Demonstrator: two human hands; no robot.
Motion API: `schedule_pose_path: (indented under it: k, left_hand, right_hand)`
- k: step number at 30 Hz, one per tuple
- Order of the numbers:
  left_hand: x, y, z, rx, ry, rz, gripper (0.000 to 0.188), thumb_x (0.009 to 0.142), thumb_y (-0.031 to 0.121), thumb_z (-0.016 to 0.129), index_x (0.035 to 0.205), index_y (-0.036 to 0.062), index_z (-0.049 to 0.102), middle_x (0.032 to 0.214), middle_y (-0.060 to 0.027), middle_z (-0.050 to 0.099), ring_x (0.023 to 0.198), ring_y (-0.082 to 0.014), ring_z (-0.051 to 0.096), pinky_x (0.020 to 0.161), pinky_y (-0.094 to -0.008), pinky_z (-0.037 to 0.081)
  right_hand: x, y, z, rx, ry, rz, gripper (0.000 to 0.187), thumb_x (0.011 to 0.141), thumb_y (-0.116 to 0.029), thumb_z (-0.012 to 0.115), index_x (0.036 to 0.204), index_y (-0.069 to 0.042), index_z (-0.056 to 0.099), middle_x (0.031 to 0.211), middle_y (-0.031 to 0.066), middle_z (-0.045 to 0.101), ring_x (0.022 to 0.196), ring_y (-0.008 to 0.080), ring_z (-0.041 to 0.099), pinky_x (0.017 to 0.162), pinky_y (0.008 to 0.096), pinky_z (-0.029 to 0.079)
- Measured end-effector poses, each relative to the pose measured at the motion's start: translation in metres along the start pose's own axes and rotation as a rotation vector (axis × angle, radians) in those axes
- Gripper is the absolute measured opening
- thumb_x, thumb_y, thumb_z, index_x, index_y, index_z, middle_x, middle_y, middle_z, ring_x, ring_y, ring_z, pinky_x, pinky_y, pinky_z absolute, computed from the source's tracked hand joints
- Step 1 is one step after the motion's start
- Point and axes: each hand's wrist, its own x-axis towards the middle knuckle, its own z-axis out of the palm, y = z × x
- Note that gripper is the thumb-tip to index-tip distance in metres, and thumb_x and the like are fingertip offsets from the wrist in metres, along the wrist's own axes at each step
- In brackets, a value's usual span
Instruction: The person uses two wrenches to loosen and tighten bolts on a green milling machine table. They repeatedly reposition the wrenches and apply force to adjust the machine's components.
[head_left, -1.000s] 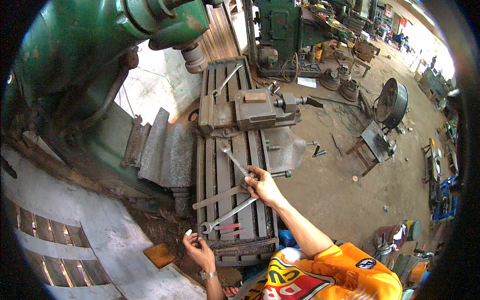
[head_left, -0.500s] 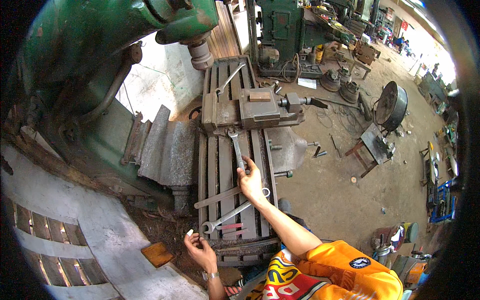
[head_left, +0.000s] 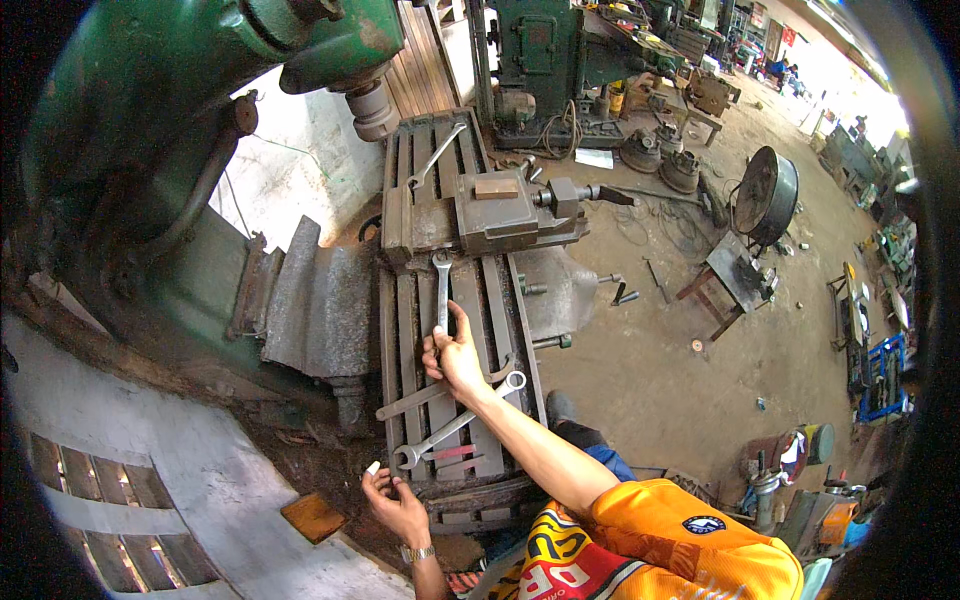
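My right hand [head_left: 456, 360] is closed around the handle of a steel wrench [head_left: 443, 290], above the slotted machine table [head_left: 412, 345]. The wrench's open jaw is at the near base edge of a machine vise [head_left: 505, 215]; whether it sits on a nut there I cannot make out. Just below that hand, a flat dark bar [head_left: 412, 403] lies across the slots. Nearer to me rests a long combination wrench [head_left: 460, 421], beside short reddish strips [head_left: 450, 453]. My left hand [head_left: 402, 508] hovers by the table's near left corner, empty, fingers loosely bent and apart, one fingertip wrapped in white.
Another wrench [head_left: 437, 157] lies on the table behind the vise, and a small wooden block [head_left: 496, 189] sits on top of it. A green machine head [head_left: 340, 50] overhangs the far left. Floor items at right include a round drum [head_left: 768, 195] and a small metal stand [head_left: 738, 278].
My right hand has swung the wrench handle to the left, its jaw staying at the vise base. The whole view has shifted slightly. My left hand stays near the table corner.
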Motion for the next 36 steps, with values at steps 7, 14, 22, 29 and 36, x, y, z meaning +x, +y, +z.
schedule_pose_path:
  k: [7,14,22,29,36]
  left_hand:
    - [0.0,-0.002,-0.001,0.049,0.01,0.038,0.049,0.083,-0.007,0.06,0.13,0.0002,0.048,0.106,-0.0108,0.064,0.089,-0.0247,0.059,0.078,-0.0387,0.045]
    - [-0.001,-0.002,0.001,0.028,0.029,0.046,0.049,0.081,-0.006,0.06,0.129,0.0008,0.05,0.102,-0.0116,0.065,0.086,-0.0249,0.059,0.076,-0.0383,0.046]
    - [0.001,0.0,-0.002,0.087,-0.02,0.06,0.049,0.084,-0.009,0.059,0.131,0.0008,0.048,0.106,-0.0111,0.063,0.088,-0.0224,0.057,0.076,-0.0368,0.047]
    - [0.0,0.003,0.0,0.032,0.011,-0.012,0.045,0.082,-0.006,0.059,0.126,-0.0005,0.051,0.101,-0.0127,0.063,0.09,-0.0262,0.059,0.079,-0.0396,0.046]
    - [0.001,0.003,-0.001,0.026,0.015,0.014,0.048,0.081,-0.006,0.06,0.128,0.0007,0.051,0.101,-0.0119,0.064,0.088,-0.0263,0.059,0.078,-0.0404,0.047]
  right_hand:
    - [0.003,0.001,0.0,-0.103,0.035,0.036,0.061,0.105,-0.006,0.042,0.155,-0.032,0.018,0.07,0.0023,0.042,0.049,0.0122,0.04,0.041,0.0258,0.032]
    - [-0.005,-0.021,-0.017,-0.293,0.046,0.033,0.064,0.104,-0.005,0.045,0.159,-0.028,0.02,0.067,0.0008,0.041,0.048,0.0111,0.04,0.039,0.0254,0.031]
    - [-0.008,0.001,-0.015,-0.337,0.069,0.002,0.065,0.105,-0.006,0.043,0.158,-0.031,0.015,0.068,0.0008,0.042,0.049,0.0108,0.04,0.04,0.0256,0.032]
    - [0.0,0.025,0.016,-0.217,0.102,-0.024,0.069,0.106,-0.005,0.04,0.159,-0.035,0.006,0.067,0.0009,0.041,0.047,0.0108,0.036,0.04,0.0264,0.033]
    - [0.003,0.016,0.014,-0.274,0.091,0.008,0.076,0.105,-0.003,0.038,0.16,-0.037,-0.002,0.063,-0.0017,0.036,0.043,0.0086,0.028,0.036,0.0268,0.027]
